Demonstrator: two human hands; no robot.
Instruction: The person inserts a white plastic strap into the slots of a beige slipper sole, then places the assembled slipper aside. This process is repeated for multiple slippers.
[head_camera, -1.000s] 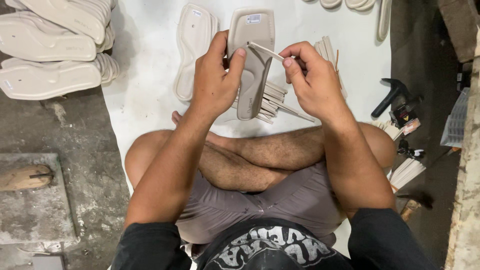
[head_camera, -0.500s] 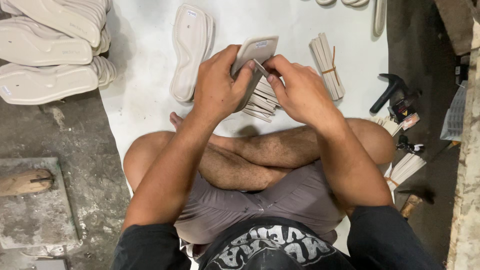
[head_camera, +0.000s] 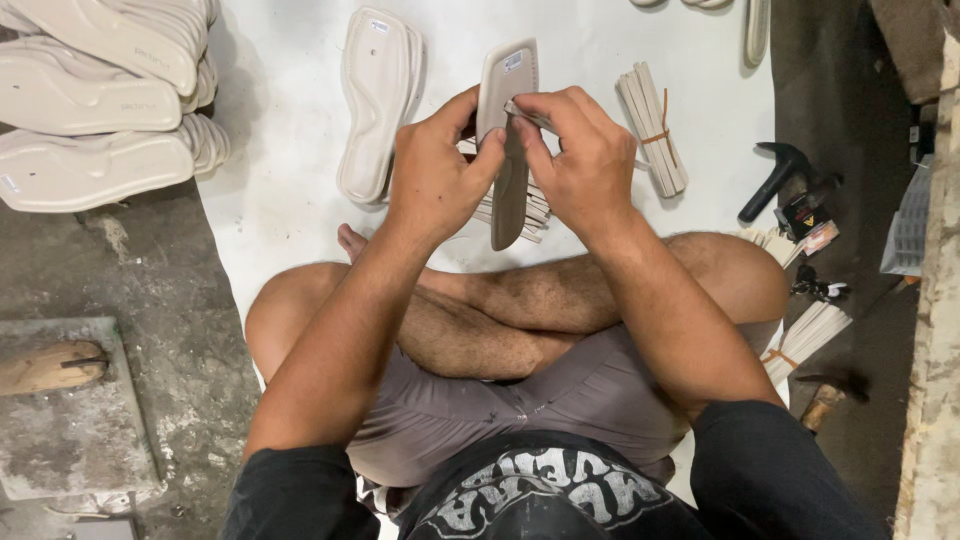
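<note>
So I'm cross-legged on a white sheet (head_camera: 290, 190) over grimy concrete, left hand (head_camera: 435, 175) clamped round a beige insole (head_camera: 508, 150), right hand (head_camera: 580, 155) pinching a thin strap (head_camera: 528, 115) against its top. Hammer (head_camera: 772, 175) off right.

The white sheet (head_camera: 290, 190) on the floor is the landmark. The person sits cross-legged at its near edge. Above its middle, the left hand (head_camera: 435, 180) and right hand (head_camera: 580, 160) hold one sole (head_camera: 508, 150) upright, with loose strips (head_camera: 535, 205) lying under it on the sheet. On the sheet, a stack of soles (head_camera: 375, 100) lies left of the hands and a tied bundle of strips (head_camera: 652, 130) right. A pile of soles (head_camera: 100, 100) overlaps the sheet's left edge. A hammer (head_camera: 775, 175) lies past its right edge.
</note>
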